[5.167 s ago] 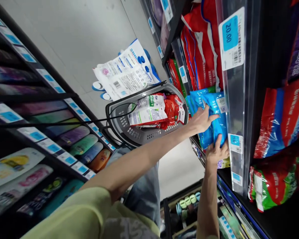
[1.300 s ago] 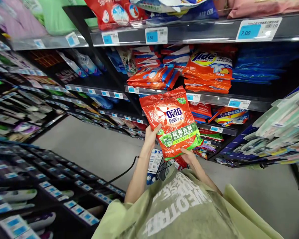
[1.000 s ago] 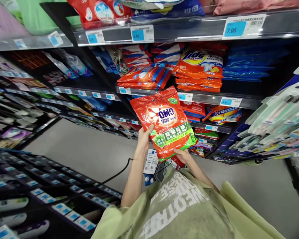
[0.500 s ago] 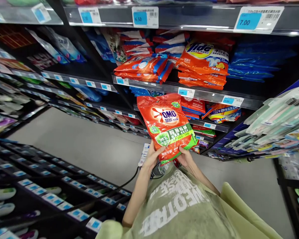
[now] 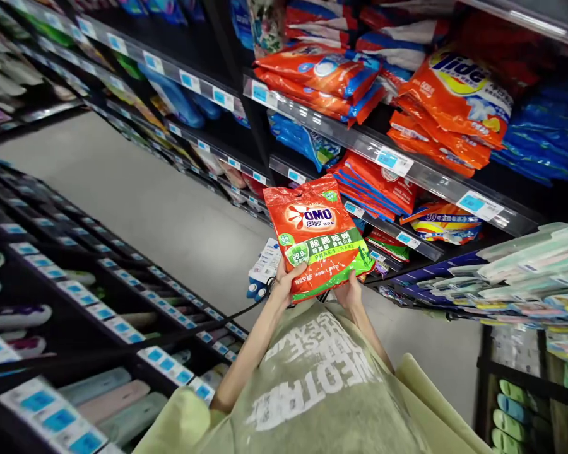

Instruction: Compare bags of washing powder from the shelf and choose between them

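Near shelves (image 5: 326,128), red OMO bag (image 5: 329,246), left hand (image 5: 284,285) now gripping lower

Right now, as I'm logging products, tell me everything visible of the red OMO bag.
The OMO bag is a glossy, plump red pouch, apparently plastic film, its flat top looking sealed. The front carries dark OMO lettering, a green band with pale characters and a 99.9 shield. Slightly tilted, it faces the camera, back hidden, held up by the left hand at lower left and right hand at lower right.
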Demonstrator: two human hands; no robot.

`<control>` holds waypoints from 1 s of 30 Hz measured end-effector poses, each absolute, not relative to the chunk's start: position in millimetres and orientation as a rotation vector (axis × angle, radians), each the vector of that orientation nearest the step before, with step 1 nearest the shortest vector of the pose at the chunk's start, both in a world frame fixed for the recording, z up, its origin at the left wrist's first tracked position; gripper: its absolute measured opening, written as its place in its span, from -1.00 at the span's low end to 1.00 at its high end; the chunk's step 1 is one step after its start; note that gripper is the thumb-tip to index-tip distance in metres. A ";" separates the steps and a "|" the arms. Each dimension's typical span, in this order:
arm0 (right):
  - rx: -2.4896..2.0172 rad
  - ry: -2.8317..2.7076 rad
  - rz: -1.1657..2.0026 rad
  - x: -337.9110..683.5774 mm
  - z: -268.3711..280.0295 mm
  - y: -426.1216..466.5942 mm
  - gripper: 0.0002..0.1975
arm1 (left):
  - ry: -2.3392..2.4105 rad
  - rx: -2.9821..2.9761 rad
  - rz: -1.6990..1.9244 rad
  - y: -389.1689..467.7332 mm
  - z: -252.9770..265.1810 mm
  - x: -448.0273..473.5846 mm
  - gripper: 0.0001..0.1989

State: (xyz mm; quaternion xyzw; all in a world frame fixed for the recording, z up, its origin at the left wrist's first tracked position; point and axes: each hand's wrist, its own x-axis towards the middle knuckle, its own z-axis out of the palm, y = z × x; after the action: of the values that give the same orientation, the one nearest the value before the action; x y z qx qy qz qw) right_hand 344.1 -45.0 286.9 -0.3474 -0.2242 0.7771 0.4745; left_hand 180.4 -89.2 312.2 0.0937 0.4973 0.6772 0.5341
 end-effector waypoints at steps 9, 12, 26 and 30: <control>-0.934 -0.715 1.925 317.2 284.3 -57.8 -0.29 | 1.289 0.124 1.717 -117.3 298.4 164.1 -0.24; -0.897 -0.764 1.946 309.2 281.8 -58.0 -0.30 | 1.374 0.089 1.745 -122.1 290.5 157.3 -0.28; -0.792 -1.009 1.958 318.3 304.6 -52.7 -0.29 | 1.471 0.224 1.722 -124.7 263.0 142.3 -0.51; -0.817 -0.762 1.978 312.8 297.9 -53.2 -0.31 | 1.410 0.293 1.775 -116.3 268.0 145.7 -0.51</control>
State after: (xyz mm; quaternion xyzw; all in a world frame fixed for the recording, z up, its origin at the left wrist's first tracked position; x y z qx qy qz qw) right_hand 312.8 -53.2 297.9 -0.3262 -0.3041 0.7896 0.4214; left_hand 145.7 -116.3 268.0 0.1166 0.5611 0.7066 0.4151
